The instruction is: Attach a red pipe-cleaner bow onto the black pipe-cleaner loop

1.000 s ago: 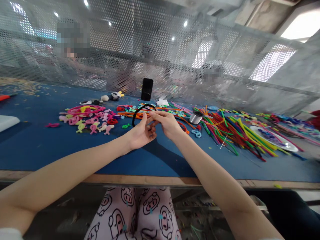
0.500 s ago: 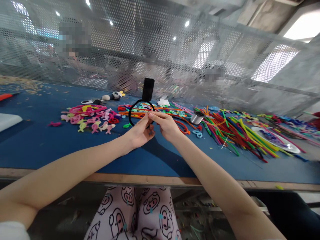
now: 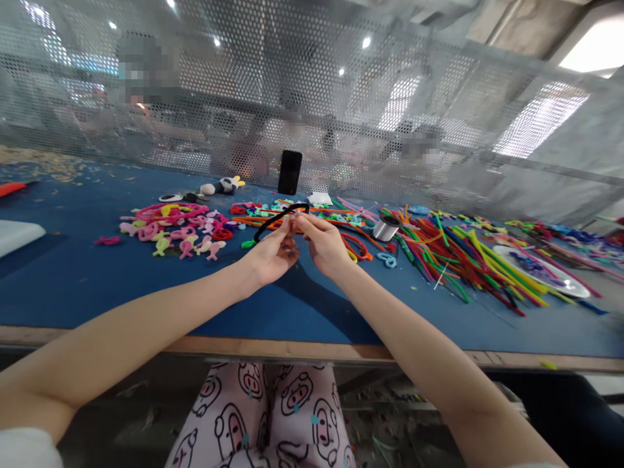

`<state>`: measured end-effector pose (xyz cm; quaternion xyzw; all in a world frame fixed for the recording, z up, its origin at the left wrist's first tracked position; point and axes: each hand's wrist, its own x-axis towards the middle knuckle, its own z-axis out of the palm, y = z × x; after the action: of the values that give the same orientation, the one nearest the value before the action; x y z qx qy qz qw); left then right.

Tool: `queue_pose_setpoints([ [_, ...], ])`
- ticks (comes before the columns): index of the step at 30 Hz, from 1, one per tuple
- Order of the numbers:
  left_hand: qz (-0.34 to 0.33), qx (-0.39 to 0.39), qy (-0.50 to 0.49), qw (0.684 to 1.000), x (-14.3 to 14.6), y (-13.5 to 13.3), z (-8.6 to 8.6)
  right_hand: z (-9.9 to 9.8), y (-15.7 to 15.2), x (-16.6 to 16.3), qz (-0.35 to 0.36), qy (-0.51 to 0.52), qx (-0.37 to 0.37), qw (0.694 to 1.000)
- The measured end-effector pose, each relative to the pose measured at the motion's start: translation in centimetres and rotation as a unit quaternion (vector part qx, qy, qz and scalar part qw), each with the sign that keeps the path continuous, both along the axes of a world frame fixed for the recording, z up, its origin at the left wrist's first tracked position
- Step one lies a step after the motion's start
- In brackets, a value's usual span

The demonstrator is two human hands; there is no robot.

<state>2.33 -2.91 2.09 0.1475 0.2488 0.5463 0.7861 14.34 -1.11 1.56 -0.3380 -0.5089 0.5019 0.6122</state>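
Note:
Between my two hands is a black pipe cleaner (image 3: 270,223), bent into a loop that arches above my fingers. My left hand (image 3: 273,255) pinches it, thumb and forefinger together and the other fingers curled. Its fingertips meet those of my right hand (image 3: 324,242), which pinches the pipe cleaner at the same spot. The exact point of the pinch is hidden behind my fingers. Just past my hands lie orange and mint-green pipe cleaners (image 3: 358,244) on the blue table (image 3: 185,305).
Pink and yellow twisted pieces (image 3: 182,237) lie to the left. A wire spool (image 3: 385,227), a heap of coloured pipe cleaners (image 3: 453,260) and a white plate (image 3: 575,286) are to the right. A black phone (image 3: 290,172) leans against the perforated metal screen (image 3: 234,84).
The black loop has tipped over, from standing round and upright to a flatter, lower arch. My hands stay nearly in place, fingertips still together.

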Motion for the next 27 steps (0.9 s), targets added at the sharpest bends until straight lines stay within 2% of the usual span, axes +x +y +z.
queue_pose_setpoints([
  [7, -0.004, -0.005, -0.003, 1.0, -0.1, -0.3, 0.1, 0.1, 0.0, -0.1, -0.002, 0.074, -0.048, 0.996],
  [14, -0.04, -0.011, 0.004, 0.999, 0.0, 0.0, -0.7, 1.8, 1.4, 0.1, 0.028, -0.037, -0.05, 0.998],
  [17, -0.001, -0.035, -0.008, 0.999, -0.5, 0.8, -0.5, 2.5, 2.3, -0.8, 0.058, -0.036, -0.083, 0.994],
  [21, 0.053, -0.045, -0.026, 0.997, -1.5, 2.0, 0.1, 2.5, 2.8, -2.3, 0.07, 0.042, -0.099, 0.992],
  [25, 0.069, -0.053, -0.023, 0.996, -1.7, 2.5, 0.2, 2.0, 2.7, -3.1, 0.019, 0.123, -0.162, 0.979],
  [27, 0.073, -0.05, -0.017, 0.996, -1.7, 2.6, 0.0, 2.0, 2.6, -3.1, -0.001, 0.115, -0.224, 0.968],
])
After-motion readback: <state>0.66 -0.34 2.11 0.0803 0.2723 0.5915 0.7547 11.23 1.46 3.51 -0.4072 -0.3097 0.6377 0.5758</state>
